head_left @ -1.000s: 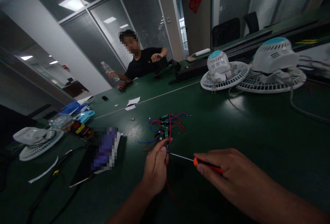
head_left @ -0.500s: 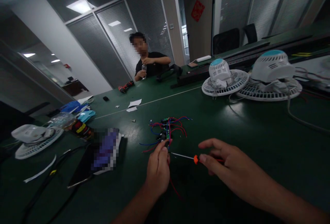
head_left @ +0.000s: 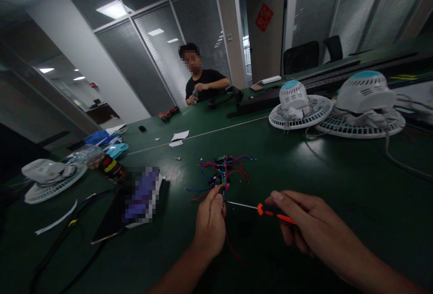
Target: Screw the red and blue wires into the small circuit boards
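My left hand (head_left: 210,226) pinches a small dark part at the near end of a group of green circuit boards (head_left: 221,161) with red and blue wires. In my right hand (head_left: 304,222) lies a screwdriver (head_left: 270,213) with an orange and black handle, its fingers around the handle and the thumb raised off it. The screwdriver's shaft points left, and its tip is at the part in my left hand; the exact contact is too small to tell. A red wire hangs below my left hand.
White fan units (head_left: 292,104) stand at the right, another (head_left: 50,174) at the far left. A tablet-like object (head_left: 108,217), black cable (head_left: 54,244) and dark bottle (head_left: 113,167) lie left. Across the green table (head_left: 189,163) a person (head_left: 206,82) holds a bottle near a red tool (head_left: 169,113).
My right thumb has lifted and the fingers have shifted, showing more of the screwdriver's handle. The whole view has shifted slightly. Across the table, the person's hands and bottle are lower.
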Action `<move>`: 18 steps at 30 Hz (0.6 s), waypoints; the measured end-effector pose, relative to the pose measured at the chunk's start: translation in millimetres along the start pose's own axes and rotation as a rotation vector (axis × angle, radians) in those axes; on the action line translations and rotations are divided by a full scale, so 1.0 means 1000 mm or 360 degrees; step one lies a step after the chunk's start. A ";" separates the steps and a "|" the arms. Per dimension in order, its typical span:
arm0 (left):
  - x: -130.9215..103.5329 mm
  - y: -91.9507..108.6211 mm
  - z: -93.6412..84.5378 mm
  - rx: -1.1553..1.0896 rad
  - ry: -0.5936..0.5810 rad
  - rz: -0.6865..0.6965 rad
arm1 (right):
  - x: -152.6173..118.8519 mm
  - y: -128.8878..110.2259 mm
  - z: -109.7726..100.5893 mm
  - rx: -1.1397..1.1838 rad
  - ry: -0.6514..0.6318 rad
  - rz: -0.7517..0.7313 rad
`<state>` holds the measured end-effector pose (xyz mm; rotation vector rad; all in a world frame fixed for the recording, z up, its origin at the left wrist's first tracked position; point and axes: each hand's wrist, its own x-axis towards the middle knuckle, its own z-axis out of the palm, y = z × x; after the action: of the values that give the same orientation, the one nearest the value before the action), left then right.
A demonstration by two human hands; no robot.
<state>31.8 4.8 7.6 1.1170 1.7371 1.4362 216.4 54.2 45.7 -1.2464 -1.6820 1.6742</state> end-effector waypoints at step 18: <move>-0.001 0.007 0.002 -0.0090 0.0004 -0.0054 | -0.008 -0.002 -0.001 -0.0449 0.0319 -0.0388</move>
<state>35.9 5.3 14.2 1.0517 1.6985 1.4572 220.5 48.4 49.7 -1.2274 -1.9019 1.1611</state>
